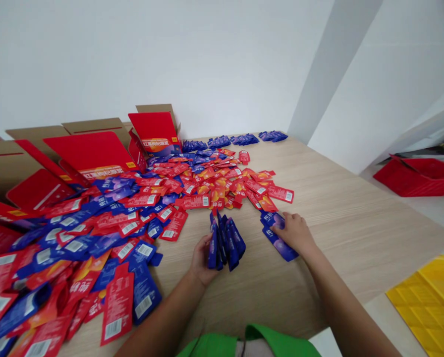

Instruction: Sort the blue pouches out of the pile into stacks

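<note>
My left hand (pixel 202 260) is closed around a bunch of blue sachets (pixel 227 244), held on edge just above the table. To the right, my right hand (pixel 295 230) has its fingers on a pair of overlapping blue sachets (pixel 281 245) lying on the wood; whether they are pinched is partly hidden. Ahead of both hands spreads a loose heap of red sachets (pixel 218 191), and blue sachets (pixel 114 239) mix with red ones on the left.
Open red cartons (pixel 95 153) line the left back of the table (pixel 329 198). Along the back edge lie blue sachet piles (pixel 245 139) in a row. A red basket (pixel 418 176) and a yellow padded item (pixel 430 302) are off to the right.
</note>
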{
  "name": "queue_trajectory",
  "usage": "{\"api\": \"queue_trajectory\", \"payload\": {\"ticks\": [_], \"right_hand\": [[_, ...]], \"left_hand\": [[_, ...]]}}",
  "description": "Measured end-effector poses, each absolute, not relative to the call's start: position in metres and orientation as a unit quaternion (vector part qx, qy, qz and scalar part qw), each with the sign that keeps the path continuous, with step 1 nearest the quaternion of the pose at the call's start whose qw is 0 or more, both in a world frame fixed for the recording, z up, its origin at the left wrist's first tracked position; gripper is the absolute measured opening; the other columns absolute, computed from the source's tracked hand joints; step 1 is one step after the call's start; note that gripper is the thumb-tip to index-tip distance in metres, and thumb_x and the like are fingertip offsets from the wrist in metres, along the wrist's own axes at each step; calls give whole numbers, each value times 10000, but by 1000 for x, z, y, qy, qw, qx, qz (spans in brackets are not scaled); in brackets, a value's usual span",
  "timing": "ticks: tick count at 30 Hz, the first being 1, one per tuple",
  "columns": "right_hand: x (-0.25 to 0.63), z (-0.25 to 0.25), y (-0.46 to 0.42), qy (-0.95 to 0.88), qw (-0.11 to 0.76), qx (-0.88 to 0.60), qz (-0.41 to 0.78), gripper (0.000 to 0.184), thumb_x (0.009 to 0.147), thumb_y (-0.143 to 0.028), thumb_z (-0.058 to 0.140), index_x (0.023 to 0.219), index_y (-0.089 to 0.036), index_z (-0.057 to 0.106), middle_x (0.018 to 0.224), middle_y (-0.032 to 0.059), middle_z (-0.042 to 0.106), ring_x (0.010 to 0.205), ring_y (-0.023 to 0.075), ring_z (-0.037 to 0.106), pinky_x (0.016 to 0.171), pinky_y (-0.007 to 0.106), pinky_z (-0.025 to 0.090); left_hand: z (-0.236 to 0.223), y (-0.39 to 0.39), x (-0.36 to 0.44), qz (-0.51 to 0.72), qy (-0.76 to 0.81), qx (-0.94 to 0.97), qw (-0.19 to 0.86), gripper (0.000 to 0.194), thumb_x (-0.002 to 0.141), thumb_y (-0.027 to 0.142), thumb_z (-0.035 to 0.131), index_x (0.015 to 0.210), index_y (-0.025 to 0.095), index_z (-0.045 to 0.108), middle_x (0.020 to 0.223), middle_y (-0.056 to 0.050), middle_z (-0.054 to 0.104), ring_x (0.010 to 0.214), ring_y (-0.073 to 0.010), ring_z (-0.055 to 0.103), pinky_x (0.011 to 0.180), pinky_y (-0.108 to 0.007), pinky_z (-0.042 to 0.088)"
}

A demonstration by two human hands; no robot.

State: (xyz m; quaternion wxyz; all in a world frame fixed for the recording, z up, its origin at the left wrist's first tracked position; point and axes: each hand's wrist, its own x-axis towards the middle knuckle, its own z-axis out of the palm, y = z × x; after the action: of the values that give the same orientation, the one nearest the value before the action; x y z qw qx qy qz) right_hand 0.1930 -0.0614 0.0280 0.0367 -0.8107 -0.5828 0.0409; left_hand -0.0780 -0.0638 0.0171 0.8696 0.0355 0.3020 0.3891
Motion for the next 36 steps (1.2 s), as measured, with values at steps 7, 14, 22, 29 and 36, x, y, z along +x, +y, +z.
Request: {"api": "queue_trajectory", "payload": {"ticks": [7,14,22,29,36], "right_hand": [[202,38,-51,-536,95,-828,134,546,797,-340,500,1228,-4,496,1104,232,593,935,264,610,751,310,434],[212,37,-81,-552,165,-788,219,608,783,-385,496,1284,-43,444,898,102,663,741,194,631,646,275,458],[193,30,-117,-607,39,-782,136,477,733,-484,589,1042,-121,577,985,173,634,934,297,604,791,355,432],[151,40,-103,-589,63,-782,193,336,788,-345,539,1030,-121,474,944,166,651,837,269,640,674,311,414],[92,46,-94,-629,279,-658,306,262,834,-239,431,1085,-164,419,947,113,650,876,232,630,733,313,440]], "left_hand": [[25,-66,-74,401,330,28,854,221,825,214,486,851,82,662,739,-89,725,684,-189,689,742,-310,533],[25,-65,-73,413,331,24,848,214,833,205,483,834,86,662,722,-79,721,646,-176,683,702,-288,530],[22,-65,-74,408,322,26,854,196,822,195,503,836,85,664,717,-79,725,644,-183,685,664,-288,533],[13,-67,-75,400,314,49,859,170,789,200,550,848,90,664,730,-75,726,649,-187,684,691,-304,531],[16,-69,-75,419,313,68,849,204,783,196,542,895,83,671,727,-75,721,665,-179,681,733,-284,521]]}}
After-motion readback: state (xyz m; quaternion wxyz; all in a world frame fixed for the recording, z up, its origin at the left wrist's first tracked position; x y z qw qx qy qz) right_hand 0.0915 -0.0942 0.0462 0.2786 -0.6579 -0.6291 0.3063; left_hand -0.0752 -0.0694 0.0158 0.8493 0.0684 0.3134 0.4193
